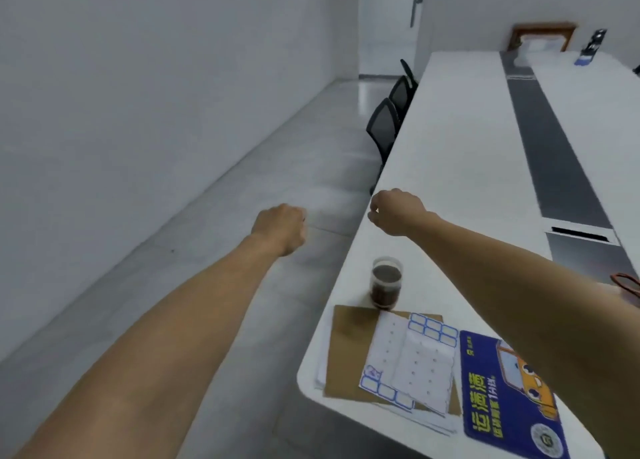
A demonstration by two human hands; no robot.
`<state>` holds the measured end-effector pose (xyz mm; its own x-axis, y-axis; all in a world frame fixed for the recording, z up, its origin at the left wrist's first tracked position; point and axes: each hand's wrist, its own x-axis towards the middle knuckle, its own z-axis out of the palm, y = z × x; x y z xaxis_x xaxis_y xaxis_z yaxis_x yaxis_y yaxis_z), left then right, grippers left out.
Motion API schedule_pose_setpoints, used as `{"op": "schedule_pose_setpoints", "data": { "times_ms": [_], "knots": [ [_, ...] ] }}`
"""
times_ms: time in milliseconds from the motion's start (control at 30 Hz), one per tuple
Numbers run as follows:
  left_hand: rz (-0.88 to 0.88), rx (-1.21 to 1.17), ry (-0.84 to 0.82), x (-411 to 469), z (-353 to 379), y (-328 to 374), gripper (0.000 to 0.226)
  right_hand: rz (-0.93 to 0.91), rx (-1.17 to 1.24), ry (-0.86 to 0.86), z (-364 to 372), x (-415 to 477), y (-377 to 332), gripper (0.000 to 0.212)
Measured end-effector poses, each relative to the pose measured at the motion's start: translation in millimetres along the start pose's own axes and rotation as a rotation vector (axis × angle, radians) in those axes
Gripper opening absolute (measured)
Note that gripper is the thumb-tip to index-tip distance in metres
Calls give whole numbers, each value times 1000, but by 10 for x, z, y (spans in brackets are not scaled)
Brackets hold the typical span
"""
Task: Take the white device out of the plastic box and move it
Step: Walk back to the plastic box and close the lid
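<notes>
"Blue printed card point(498, 410) below the right hand point(394, 213). Device out?"
"No white device or plastic box visible. Both fists, left hand point(280, 228) too, curled empty. Nothing begun, I'd say."

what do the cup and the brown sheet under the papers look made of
Cup: likely clear plastic, glossy; the dark contents show through its wall. Brown sheet: probably cardboard or kraft paper, matte; flat, dull tan, with no shine.
</notes>
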<state>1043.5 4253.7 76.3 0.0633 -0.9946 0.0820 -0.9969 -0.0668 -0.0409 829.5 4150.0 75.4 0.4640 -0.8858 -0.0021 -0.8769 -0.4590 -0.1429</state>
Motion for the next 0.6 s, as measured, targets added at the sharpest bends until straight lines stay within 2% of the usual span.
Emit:
{"op": "schedule_pose_setpoints", "data": {
  "times_ms": [300,600],
  "knots": [
    [-294,21,3,-755,-53,-1847,26,-335,-87,-24,166,733,-2061,28],
    [-498,70,-47,-682,46,-3429,26,-515,-88,-36,569,1937,-3628,26]
  ]
}}
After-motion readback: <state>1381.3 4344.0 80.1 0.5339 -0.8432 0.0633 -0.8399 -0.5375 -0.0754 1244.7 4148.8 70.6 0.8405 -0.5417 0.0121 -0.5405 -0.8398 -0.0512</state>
